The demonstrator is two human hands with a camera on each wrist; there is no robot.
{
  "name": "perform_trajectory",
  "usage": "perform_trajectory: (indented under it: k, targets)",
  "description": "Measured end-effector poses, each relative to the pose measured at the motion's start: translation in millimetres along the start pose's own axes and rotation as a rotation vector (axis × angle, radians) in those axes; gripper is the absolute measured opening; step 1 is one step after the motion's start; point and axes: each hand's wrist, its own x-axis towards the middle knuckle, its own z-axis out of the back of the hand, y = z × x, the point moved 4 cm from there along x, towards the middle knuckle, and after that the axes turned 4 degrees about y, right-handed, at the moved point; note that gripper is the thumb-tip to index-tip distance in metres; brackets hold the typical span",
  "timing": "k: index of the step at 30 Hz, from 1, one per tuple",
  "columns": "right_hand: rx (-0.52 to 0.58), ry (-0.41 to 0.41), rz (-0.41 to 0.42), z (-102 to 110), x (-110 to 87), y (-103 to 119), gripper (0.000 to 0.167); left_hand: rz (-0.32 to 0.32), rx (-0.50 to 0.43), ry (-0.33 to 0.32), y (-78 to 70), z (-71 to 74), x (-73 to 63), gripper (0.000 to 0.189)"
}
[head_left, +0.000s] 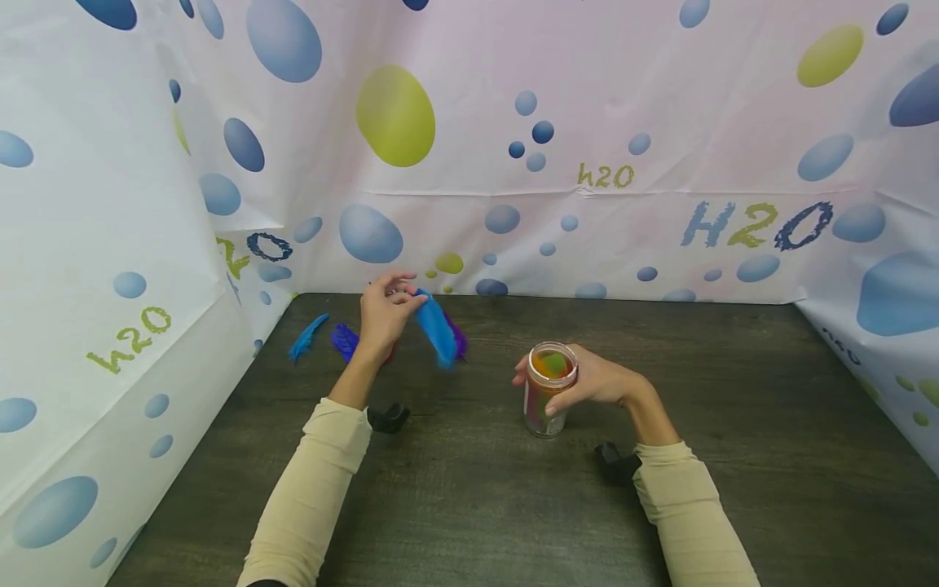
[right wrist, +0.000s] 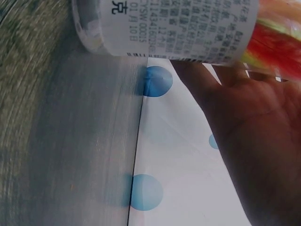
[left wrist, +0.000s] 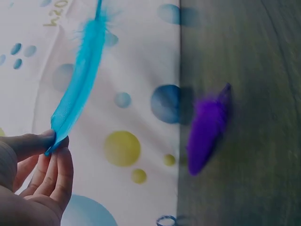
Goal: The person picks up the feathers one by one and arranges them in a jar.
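My left hand pinches a light blue feather by one tip between thumb and fingers, at the back left of the table. In the left wrist view, that feather stretches up from the fingertips. Below it, a purple feather lies on the table. My right hand grips a clear jar round its upper part, fingers behind and thumb in front. Red, orange and green feathers show inside the open mouth. A white printed label wraps the jar in the right wrist view.
Left of my left hand lie a small blue feather and a dark blue feather. A bit of red shows behind the left wrist. The dark wooden table ends at a white dotted backdrop.
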Motion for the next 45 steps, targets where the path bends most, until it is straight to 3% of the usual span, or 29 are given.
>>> perform_trajectory:
  k: [14,24,36,45]
  targets:
    - [0.007,-0.001,0.0,-0.9,0.3,2.8,0.057,0.042,-0.281,0.042,-28.3,-13.1,-0.3,0.034]
    - [0.016,0.001,0.0,-0.1,0.5,0.1,0.056,0.015,-0.363,0.063,-45.4,-19.1,-4.1,0.032]
    - [0.018,-0.004,-0.004,-0.1,0.3,0.3,0.055,0.051,-0.427,0.07,-52.8,-30.3,-6.2,0.034]
    - [0.015,-0.009,-0.004,-0.6,0.4,1.7,0.056,0.06,-0.481,0.09,-68.2,-42.0,-8.4,0.035]
